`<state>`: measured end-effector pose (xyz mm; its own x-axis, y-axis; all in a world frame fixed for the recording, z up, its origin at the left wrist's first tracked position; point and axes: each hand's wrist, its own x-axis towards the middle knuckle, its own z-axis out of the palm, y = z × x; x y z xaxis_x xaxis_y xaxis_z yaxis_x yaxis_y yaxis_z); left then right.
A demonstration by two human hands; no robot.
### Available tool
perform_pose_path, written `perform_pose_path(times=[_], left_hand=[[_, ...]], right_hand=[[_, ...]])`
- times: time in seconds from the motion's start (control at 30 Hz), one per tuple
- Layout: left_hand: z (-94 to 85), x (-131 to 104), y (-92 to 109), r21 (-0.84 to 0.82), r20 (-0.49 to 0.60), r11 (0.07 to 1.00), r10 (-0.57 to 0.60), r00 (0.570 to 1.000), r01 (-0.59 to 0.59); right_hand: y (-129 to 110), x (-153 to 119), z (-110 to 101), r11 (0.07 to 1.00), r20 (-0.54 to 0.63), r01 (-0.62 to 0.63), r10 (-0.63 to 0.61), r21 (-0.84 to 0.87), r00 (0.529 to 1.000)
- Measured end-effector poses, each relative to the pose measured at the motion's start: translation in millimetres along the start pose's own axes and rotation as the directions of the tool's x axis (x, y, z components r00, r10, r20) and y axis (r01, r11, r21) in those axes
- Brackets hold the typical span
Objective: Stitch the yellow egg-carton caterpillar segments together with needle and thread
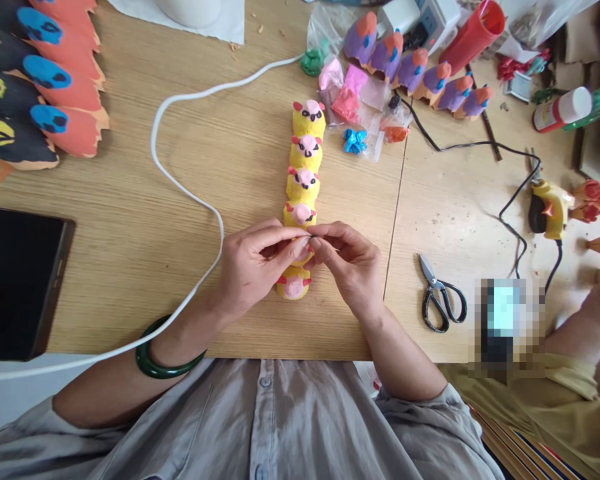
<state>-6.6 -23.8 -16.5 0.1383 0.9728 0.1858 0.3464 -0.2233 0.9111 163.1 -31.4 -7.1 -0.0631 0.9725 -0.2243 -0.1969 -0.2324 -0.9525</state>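
Under your hands lies the wooden tabletop (260, 327). By its left edge sit the orange and black figures (73, 87), and nearer you, close to the near edge, a black flat device (17, 283). The yellow row of pink-faced figures (304, 190) lies between your forearms, running from near the tabletop's near edge towards the far side. Well beyond it, to the right, stands the purple row (413, 70). Your left hand (250, 263) and right hand (347, 263) meet above the yellow row, thumbs and forefingers pinching a tiny dark bit (313, 235) between them. The scissors (437, 293) lie right of your right hand, blades slightly apart, near the near edge. Smaller still, a blue lump (355, 141) rests beside the yellow row's far end.
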Motion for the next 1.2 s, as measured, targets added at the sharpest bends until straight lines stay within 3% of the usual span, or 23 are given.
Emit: perform_pose_path(times=[0.2, 0.47, 0.63, 0.83, 1.0, 1.2], left_hand=[[-1.0, 1.3, 3.9, -0.147, 0.05, 0.985, -0.078, 0.996, 0.085], [-2.4, 1.8, 4.8, -0.126, 0.01, 0.981, -0.15, 0.989, 0.15], [-0.7, 1.4, 2.3, -0.133, -0.005, 0.986, -0.103, 0.995, 0.101], [5.1, -1.3, -1.6, -0.103, 0.02, 0.994, -0.033, 0.999, 0.035], [4.8, -1.4, 2.0, -0.067, -0.034, 0.997, 0.024, 0.999, -0.026], [3.5, -0.7, 1.2, 0.001, -0.047, 0.999, 0.049, 0.998, -0.049]], right_hand=[[1.0, 1.1, -0.4, 0.999, -0.008, 0.041, -0.041, -0.001, 0.999], [2.9, 3.5, -3.1, 0.999, -0.129, -0.012, 0.006, -0.047, 0.992], [5.3, 6.4, -4.1, 0.999, -0.087, -0.044, 0.045, 0.004, 0.995], [4.1, 2.5, 0.2, 0.996, -0.079, -0.05, 0.044, -0.07, 0.996], [2.2, -0.1, 0.5, 0.996, -0.054, -0.043, 0.039, -0.084, 0.998], [0.2, 1.3, -2.1, 0.991, 0.021, -0.129, 0.129, -0.025, 0.991]])
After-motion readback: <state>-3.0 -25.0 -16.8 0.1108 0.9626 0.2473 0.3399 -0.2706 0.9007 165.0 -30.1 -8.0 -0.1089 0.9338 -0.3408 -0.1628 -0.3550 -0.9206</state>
